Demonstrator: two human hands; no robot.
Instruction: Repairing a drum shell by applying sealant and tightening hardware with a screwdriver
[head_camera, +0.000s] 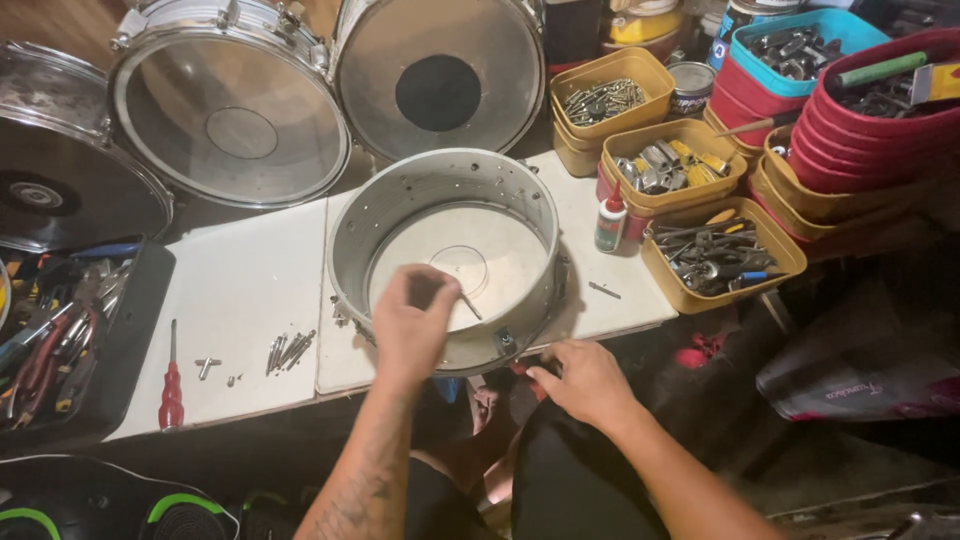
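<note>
A bare metal snare drum shell (345, 230) with a clear head at its bottom lies on a white board (240, 290). My left hand (412, 325) reaches over the shell's near rim and pinches a thin screw or rod (470, 306) inside it. My right hand (580, 380) rests at the shell's near outer wall, fingers curled by a lug fitting (506, 341); what it holds is hidden. Several loose screws (288, 350) and a red-handled screwdriver (171, 385) lie on the board to the left.
Three drums (230, 100) lean at the back. A black tool tray (60, 330) sits at left. Yellow tubs of metal hardware (720, 250) and stacked red and blue tubs (870, 110) crowd the right. A small glue bottle (610, 220) stands beside the shell.
</note>
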